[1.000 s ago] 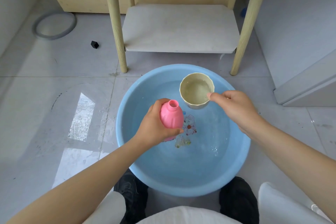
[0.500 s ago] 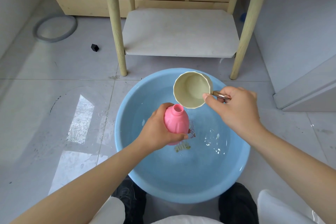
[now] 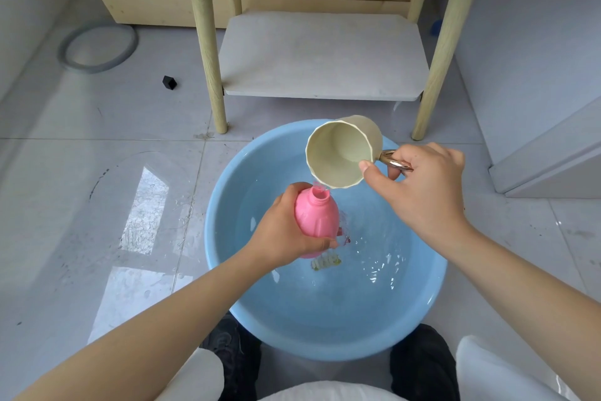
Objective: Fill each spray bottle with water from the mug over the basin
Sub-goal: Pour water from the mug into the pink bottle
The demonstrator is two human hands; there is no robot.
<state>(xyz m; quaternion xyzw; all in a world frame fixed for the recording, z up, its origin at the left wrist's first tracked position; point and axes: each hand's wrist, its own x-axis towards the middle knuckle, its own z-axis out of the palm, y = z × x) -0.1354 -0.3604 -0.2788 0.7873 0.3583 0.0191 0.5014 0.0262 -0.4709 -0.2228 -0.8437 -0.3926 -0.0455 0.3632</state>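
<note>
My left hand (image 3: 283, 234) grips a pink spray bottle (image 3: 315, 215) with no cap, held upright over the blue basin (image 3: 325, 319). My right hand (image 3: 419, 186) holds the metal handle of a cream mug (image 3: 341, 150), thumb against its rim. The mug is tipped steeply toward the bottle, its lip just above the open neck. A thin stream of water runs from the lip onto the bottle's mouth, and some runs down its side. Water ripples in the basin.
A wooden-legged table with a low white shelf (image 3: 322, 55) stands just behind the basin. A grey ring (image 3: 97, 49) and a small black block (image 3: 169, 82) lie on the wet tile floor at left. A white cabinet (image 3: 553, 147) stands at right. My knees and dark shoes are below.
My right hand lifted the mug and tipped it from level to steeply tilted over the bottle's neck; water now pours. The left hand kept the bottle nearly still.
</note>
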